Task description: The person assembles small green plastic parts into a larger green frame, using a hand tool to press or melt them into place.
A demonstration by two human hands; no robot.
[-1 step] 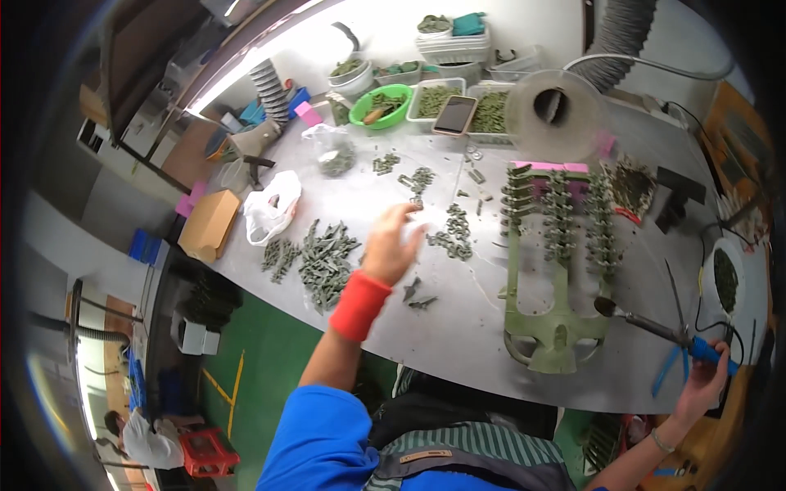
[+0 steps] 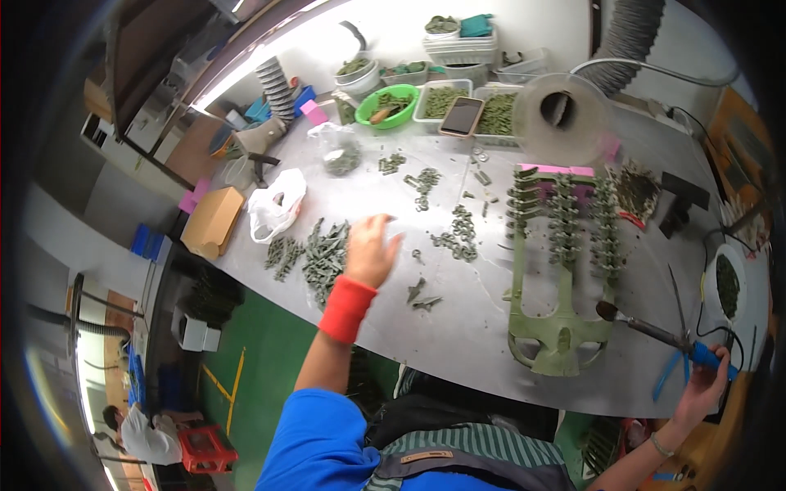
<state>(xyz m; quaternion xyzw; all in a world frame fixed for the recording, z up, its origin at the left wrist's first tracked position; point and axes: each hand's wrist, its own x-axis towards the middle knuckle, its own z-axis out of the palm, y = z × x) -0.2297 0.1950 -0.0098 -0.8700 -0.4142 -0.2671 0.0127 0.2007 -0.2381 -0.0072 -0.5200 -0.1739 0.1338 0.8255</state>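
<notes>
**Handling notes: soldering iron in R hand, small green parts under L hand**

L hand (image 2: 370,250), red wristband, is over the grey table (image 2: 458,344), fingers loosely spread and blurred by motion; it seems to hold nothing, though the palm side is hidden. It's just beside the pile of grey-green plastic parts (image 2: 323,252), w/ two loose pieces (image 2: 424,296) near its wrist side.

R hand (image 2: 706,385) is at the table's near right edge, closed around the blue handle of a soldering iron (image 2: 655,331). Its dark tip points at the lower right of the green jig (image 2: 557,278), close to it; contact can't be told.

Judgement on handling:
- Small parts: prob. light, stiff moulded plastic w/ thin prongs. They should tangle in a heap, so pinch one by its thicker body, not a prong.
- Iron: rigid, light, cord trailing (could drag). Take the blue grip only; the metal shaft is likely hot.
- Jig: flat, stiff frame loaded w/ rows of parts; lift by the bare lower plate, kept level.
</notes>
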